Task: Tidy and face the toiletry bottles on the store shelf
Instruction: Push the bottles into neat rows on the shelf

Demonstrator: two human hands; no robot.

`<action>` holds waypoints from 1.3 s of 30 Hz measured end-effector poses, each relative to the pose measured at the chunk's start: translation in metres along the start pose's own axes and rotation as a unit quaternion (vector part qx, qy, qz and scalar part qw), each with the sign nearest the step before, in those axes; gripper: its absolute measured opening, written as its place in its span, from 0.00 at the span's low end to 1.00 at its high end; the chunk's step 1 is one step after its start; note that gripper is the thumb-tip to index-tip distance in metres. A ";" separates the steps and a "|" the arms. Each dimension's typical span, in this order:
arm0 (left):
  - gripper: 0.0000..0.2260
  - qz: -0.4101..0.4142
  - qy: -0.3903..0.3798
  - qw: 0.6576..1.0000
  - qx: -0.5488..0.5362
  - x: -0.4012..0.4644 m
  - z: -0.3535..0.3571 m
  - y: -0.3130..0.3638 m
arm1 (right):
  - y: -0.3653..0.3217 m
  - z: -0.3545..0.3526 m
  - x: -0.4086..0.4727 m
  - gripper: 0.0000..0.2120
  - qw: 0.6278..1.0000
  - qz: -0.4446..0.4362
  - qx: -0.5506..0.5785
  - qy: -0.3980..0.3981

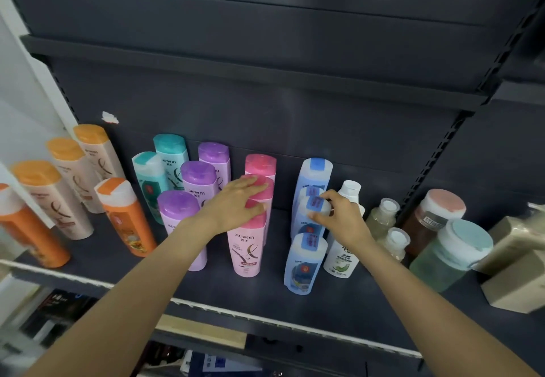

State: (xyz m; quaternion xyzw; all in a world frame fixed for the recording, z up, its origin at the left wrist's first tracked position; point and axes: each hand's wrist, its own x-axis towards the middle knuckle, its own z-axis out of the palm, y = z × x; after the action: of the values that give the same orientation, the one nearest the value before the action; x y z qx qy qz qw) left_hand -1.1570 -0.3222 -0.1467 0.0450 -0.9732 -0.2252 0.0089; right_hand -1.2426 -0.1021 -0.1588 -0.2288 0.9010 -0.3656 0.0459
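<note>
Toiletry bottles stand in rows on the dark shelf [265, 294]. My left hand [233, 204] lies flat with straight fingers across the caps of the pink bottles; the front pink bottle [247, 247] faces me with its label. My right hand [339, 217] pinches the cap of the middle blue bottle [309, 214] between thumb and fingers. Another blue bottle [303, 261] stands in front of it and a taller one [314, 176] behind. Purple bottles [196, 182] stand left of the pink row, teal bottles [165, 164] further left.
Orange-capped beige bottles [59, 188] and orange bottles [126, 220] fill the left end. A white bottle [342, 258], small clear bottles [383, 214], lidded jars [448, 255] and beige boxes [516, 258] sit to the right. An upper shelf [265, 72] overhangs; the shelf's front strip [295, 325] runs below.
</note>
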 end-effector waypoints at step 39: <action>0.25 -0.003 -0.002 1.000 0.016 -0.003 0.005 -0.003 | 0.013 0.014 0.050 0.17 0.997 0.053 -0.031 -0.042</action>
State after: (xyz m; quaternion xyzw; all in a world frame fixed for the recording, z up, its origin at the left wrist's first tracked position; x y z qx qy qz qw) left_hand -1.1537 -0.3221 -0.1525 0.0476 -0.9765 -0.2102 0.0058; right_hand -1.2885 -0.1257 -0.1737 -0.1971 0.9202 -0.3243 0.0963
